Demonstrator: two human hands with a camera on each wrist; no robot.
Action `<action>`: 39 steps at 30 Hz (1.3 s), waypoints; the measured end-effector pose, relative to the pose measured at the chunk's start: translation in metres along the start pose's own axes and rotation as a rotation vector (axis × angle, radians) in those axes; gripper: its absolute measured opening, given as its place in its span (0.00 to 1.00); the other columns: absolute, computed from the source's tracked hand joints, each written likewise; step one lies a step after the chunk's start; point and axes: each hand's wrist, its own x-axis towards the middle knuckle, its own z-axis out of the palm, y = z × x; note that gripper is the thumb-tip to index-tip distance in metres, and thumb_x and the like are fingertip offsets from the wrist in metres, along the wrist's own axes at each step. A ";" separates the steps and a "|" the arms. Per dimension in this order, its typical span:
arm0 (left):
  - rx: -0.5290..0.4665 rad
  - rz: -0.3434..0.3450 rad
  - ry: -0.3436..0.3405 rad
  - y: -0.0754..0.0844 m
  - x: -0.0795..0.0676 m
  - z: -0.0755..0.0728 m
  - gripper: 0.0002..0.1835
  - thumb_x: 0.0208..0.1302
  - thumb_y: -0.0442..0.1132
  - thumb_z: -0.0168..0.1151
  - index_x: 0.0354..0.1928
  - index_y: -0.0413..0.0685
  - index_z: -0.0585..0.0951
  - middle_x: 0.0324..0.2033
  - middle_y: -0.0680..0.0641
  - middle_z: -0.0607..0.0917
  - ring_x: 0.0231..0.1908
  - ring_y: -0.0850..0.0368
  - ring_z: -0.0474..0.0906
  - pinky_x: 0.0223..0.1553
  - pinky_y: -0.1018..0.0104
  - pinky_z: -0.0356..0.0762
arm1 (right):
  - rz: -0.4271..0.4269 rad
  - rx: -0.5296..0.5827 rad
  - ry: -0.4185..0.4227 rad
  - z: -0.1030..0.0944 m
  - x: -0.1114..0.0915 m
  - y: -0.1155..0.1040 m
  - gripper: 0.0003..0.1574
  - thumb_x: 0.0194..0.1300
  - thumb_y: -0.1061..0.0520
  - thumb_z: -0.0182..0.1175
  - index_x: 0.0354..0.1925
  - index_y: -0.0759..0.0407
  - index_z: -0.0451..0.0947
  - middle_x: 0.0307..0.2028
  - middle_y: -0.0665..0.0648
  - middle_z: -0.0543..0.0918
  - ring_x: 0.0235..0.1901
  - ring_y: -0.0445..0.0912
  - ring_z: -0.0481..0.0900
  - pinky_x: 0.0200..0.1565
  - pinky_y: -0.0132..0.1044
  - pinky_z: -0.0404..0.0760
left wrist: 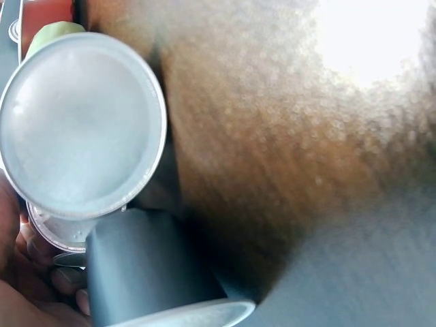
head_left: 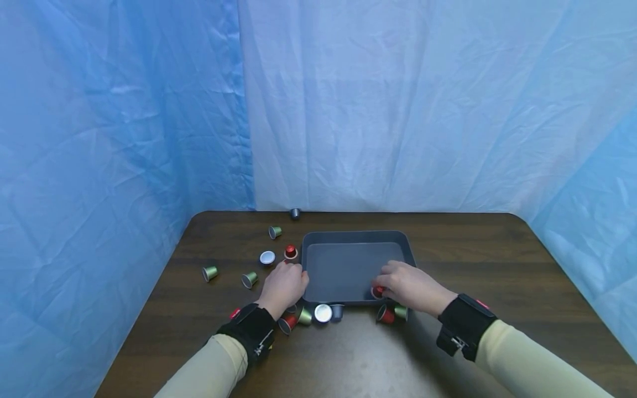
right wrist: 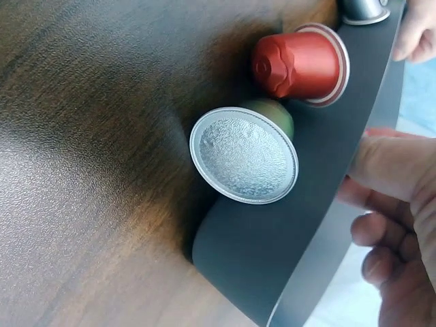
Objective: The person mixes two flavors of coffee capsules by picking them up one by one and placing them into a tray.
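My right hand [head_left: 409,284] is over the front right of a dark grey tray [head_left: 355,235]. It pinches a red coffee capsule [head_left: 379,290] just inside the front rim; in the right wrist view the thumb hides most of it. At the tray's left rim is my left hand [head_left: 283,286], back upward, fingertips pointing down and hidden from above. Just beyond it sits another red capsule [head_left: 291,251]. In the left wrist view, curled fingers [left wrist: 65,279] show behind a silver-lidded capsule [left wrist: 82,126] and a dark capsule [left wrist: 153,266]; whether they hold anything is unclear.
Along the tray's front lie a red capsule [head_left: 287,323], a green one [head_left: 305,317], a white-lidded one [head_left: 323,313] and, farther right, a red one [head_left: 385,314] beside a green one [head_left: 401,312]. Several more are scattered left on the brown table [head_left: 199,315]. Blue curtains [head_left: 328,110] surround it.
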 end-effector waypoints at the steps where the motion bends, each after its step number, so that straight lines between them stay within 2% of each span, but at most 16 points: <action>1: 0.001 0.000 0.000 0.000 0.000 0.000 0.15 0.74 0.48 0.60 0.40 0.42 0.85 0.23 0.51 0.77 0.36 0.52 0.76 0.35 0.61 0.79 | -0.001 0.003 -0.003 0.001 0.000 0.000 0.14 0.55 0.59 0.78 0.42 0.53 0.89 0.33 0.48 0.85 0.34 0.41 0.76 0.39 0.34 0.82; 12: -0.006 0.008 0.010 -0.001 -0.002 0.000 0.15 0.74 0.48 0.60 0.41 0.42 0.85 0.24 0.51 0.77 0.36 0.52 0.76 0.35 0.61 0.79 | -0.041 0.050 -0.049 0.002 0.004 0.003 0.14 0.57 0.61 0.76 0.44 0.55 0.89 0.36 0.50 0.87 0.37 0.41 0.78 0.41 0.34 0.82; 18: -0.004 0.006 0.007 -0.002 -0.002 0.000 0.15 0.74 0.48 0.60 0.41 0.42 0.85 0.24 0.51 0.78 0.36 0.52 0.76 0.36 0.61 0.80 | -0.061 0.043 -0.066 0.004 0.005 0.004 0.14 0.58 0.61 0.76 0.44 0.54 0.90 0.36 0.49 0.88 0.35 0.40 0.76 0.38 0.31 0.79; 27: 0.008 0.053 0.045 -0.003 -0.005 -0.002 0.15 0.75 0.45 0.58 0.33 0.44 0.83 0.21 0.51 0.76 0.33 0.53 0.75 0.32 0.61 0.75 | -0.098 0.083 -0.044 0.004 0.005 0.004 0.10 0.61 0.60 0.73 0.43 0.56 0.90 0.36 0.49 0.88 0.30 0.38 0.68 0.30 0.28 0.66; 33: 0.016 0.056 0.047 -0.004 -0.005 -0.002 0.15 0.75 0.46 0.59 0.33 0.44 0.83 0.20 0.51 0.76 0.32 0.53 0.75 0.32 0.61 0.75 | -0.094 0.088 -0.048 0.005 0.005 0.004 0.10 0.62 0.59 0.73 0.44 0.56 0.91 0.36 0.50 0.89 0.31 0.38 0.68 0.30 0.28 0.66; 39: 0.011 0.051 0.042 -0.004 -0.005 -0.002 0.15 0.75 0.46 0.59 0.34 0.43 0.83 0.21 0.51 0.76 0.32 0.52 0.75 0.31 0.61 0.75 | -0.105 0.036 -0.031 0.007 0.004 0.004 0.11 0.62 0.57 0.73 0.45 0.54 0.90 0.37 0.48 0.90 0.32 0.40 0.69 0.33 0.31 0.67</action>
